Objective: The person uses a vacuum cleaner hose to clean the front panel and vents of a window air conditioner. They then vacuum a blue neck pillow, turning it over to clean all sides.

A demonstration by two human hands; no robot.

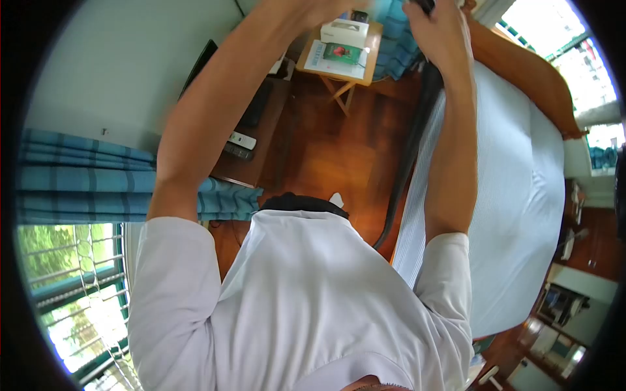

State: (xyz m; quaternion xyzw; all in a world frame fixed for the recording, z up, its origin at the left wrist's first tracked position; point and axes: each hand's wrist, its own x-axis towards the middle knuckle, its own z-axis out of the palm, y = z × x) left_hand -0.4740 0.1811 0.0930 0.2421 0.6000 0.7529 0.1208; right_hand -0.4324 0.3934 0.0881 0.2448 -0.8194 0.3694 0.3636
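My right hand [445,26], at the top edge, is closed round a dark object, only partly in frame. A long black hose-like thing [412,140] runs from just below that hand down along the bed's near side to the floor. My left hand [329,8] is raised at the top edge, blurred and partly cut off, so its fingers cannot be made out. It is nearest to a small wooden table [370,65] bearing a white box [343,31] and a green packet [342,54].
A bed [508,195] with a pale striped cover fills the right side. On the left stand a brown cabinet [264,146] with remote controls [241,140], a blue curtain [85,189] and a barred window [78,280]. Wooden floor [332,150] shows between.
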